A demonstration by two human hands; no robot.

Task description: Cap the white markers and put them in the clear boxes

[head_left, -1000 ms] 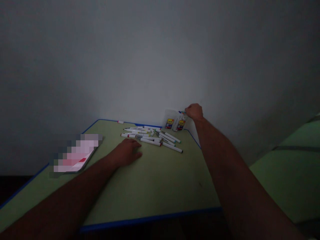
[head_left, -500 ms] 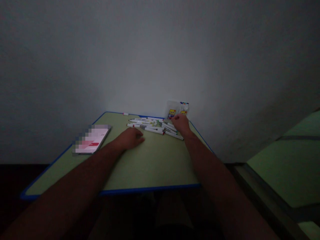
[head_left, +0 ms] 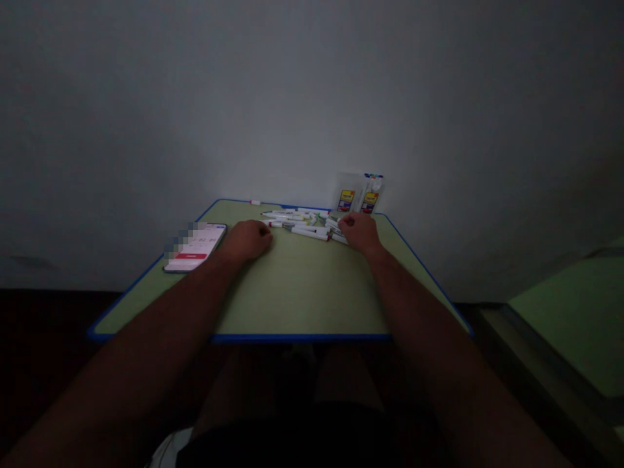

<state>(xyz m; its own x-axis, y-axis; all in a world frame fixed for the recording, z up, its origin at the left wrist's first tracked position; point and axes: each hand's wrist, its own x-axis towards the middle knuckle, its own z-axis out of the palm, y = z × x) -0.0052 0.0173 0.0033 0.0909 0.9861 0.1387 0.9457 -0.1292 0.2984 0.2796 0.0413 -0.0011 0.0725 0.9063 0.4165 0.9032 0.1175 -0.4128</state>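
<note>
Several white markers (head_left: 310,233) with coloured ends lie in a loose pile toward the back of the table. My left hand (head_left: 249,239) rests at the pile's left end, its fingers curled in, and nothing shows in them. Over the right end of the pile is my right hand (head_left: 361,232), thumb and fingers pinched together. White marker bodies lie right by its fingertips; whether it grips one is too dark to tell. Behind that hand, a clear plastic case (head_left: 346,193) with a yellow label leans by the wall, beside a second clear case (head_left: 371,194) holding markers with coloured tips.
The pale green table (head_left: 302,292) has a blue edge and stands against a grey wall (head_left: 292,97). A phone (head_left: 197,247) with a lit screen lies left of my left hand. A small white piece with a red end (head_left: 255,203) sits at the back edge.
My left hand has curled its fingers, which were apart before, and sits closer to the phone. My right hand remains pinched over the pile's right end. The camera view has shifted.
</note>
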